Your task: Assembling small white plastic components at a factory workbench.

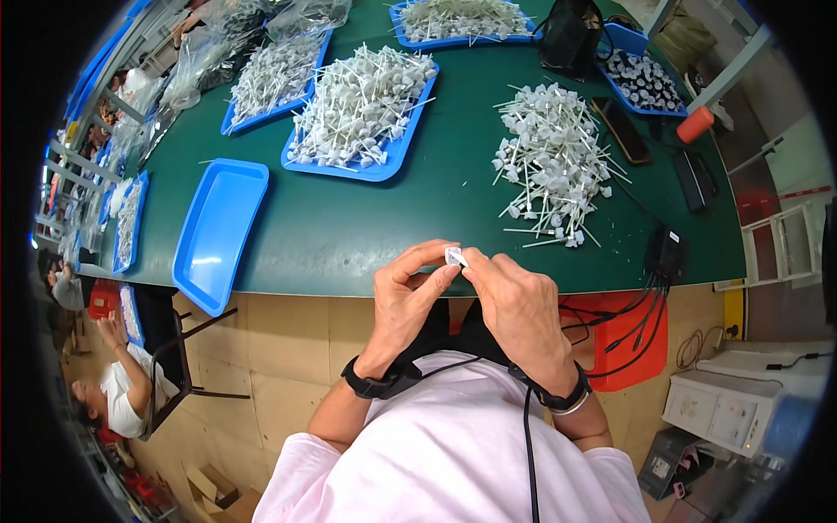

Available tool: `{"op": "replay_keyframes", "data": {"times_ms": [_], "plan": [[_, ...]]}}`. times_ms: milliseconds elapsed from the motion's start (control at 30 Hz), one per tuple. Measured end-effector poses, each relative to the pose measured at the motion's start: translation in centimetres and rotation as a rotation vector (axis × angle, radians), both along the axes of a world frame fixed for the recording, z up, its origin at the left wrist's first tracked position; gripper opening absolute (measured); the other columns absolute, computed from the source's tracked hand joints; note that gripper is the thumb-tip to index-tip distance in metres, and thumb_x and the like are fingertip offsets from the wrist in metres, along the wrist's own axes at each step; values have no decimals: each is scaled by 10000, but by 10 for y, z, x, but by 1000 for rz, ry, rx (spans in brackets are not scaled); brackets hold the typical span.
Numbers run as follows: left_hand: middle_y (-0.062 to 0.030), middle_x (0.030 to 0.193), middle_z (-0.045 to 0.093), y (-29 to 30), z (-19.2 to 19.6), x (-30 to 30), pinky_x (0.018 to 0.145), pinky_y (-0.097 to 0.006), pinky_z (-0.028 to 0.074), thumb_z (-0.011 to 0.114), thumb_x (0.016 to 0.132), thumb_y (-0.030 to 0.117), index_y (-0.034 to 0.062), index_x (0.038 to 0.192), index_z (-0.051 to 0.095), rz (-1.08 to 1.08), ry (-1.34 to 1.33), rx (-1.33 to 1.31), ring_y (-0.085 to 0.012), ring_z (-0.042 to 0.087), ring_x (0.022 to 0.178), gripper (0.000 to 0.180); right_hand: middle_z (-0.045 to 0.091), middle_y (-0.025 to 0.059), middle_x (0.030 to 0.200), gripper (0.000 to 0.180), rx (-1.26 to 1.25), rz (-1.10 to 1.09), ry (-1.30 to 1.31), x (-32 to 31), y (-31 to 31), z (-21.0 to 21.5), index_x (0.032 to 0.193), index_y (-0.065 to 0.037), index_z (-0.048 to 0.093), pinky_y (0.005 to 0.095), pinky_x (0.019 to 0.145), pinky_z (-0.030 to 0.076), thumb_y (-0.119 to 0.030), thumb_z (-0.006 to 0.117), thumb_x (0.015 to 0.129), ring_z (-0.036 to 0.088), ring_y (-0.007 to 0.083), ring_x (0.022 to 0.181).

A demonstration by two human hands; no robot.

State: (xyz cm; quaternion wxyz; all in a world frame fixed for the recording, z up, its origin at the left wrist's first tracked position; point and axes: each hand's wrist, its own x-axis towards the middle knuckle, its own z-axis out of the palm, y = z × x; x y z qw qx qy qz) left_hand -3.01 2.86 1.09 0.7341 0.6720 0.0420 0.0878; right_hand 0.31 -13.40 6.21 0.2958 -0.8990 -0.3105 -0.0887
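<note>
Your left hand (408, 301) and right hand (516, 305) meet at the near edge of the green desk (366, 218), the fingers (436, 277) of both pinched shut on one small white part (453, 255) held between them just above the edge. A loose pile (554, 161) of white stemmed parts lies ahead to your right; an empty blue tray (218, 231) sits to your left.

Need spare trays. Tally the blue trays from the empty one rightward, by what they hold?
Empty tray: 1
Trays of white stick parts: 3
Tray of dark parts: 1
Total: 5
</note>
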Motion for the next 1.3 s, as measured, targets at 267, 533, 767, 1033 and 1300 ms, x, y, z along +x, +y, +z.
{"op": "replay_keyframes", "data": {"times_ms": [267,533,767,1033,1300], "plan": [[-125,1187,653,-3,1,4,768,-247,550,679,896,-36,-23,1132,700,-9,-5,-2,-147,644,982,237,590,107,718,190,-4,3,26,5,-3,-1,1109,-55,628,406,474,484,-131,627,935,633,307,554],[-136,1205,642,-2,3,9,847,-262,562,681,893,-44,-25,1134,698,-9,-27,33,-158,638,1034,243,581,115,700,160,42,6,77,10,-2,-2,1083,-59,624,417,483,470,-127,628,938,617,326,564],[-128,1198,625,-3,3,11,849,-256,524,702,875,-37,-8,1139,708,20,-64,117,-146,619,989,266,621,164,727,113,214,87,142,20,-5,-9,1019,-34,620,450,514,469,-120,612,946,621,379,606],[-46,1019,664,5,2,10,755,-227,437,721,866,-11,24,1146,724,-46,-25,244,-96,544,807,283,609,220,709,211,199,159,487,40,-17,3,987,-11,684,451,548,441,-198,586,979,607,412,648],[-47,978,708,0,-6,9,777,-232,477,710,887,1,12,1164,712,5,2,183,-90,602,837,277,564,177,627,224,230,178,760,50,-17,-2,958,0,682,406,551,446,-201,586,980,569,373,580]]}}
